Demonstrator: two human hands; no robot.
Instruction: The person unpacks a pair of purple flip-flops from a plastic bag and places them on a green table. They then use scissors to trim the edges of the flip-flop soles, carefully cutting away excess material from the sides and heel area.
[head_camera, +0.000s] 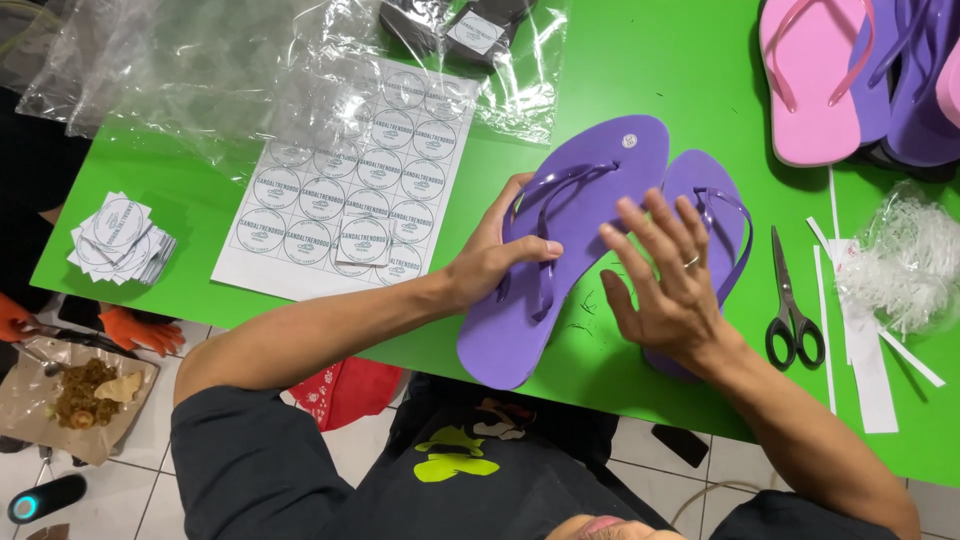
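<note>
Matt purple foam flip-flop sandal (590, 190) had glossy purple plastic straps (545, 215). Smooth green table top (640, 60) looked satin. White paper sticker sheet (345, 195) was matt. Clear crinkled plastic bags (200, 70) were shiny. Black-handled metal scissors (790, 300) looked dull.

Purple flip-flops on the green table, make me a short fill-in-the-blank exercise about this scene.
1. The left hand grips the straps of a ____ flip-flop.
2. The table is ____.
3. Black-handled ____ lie right of the right hand.
4. The sticker sheet carries ____-shaped labels.

Missing words: purple; green; scissors; round
</note>
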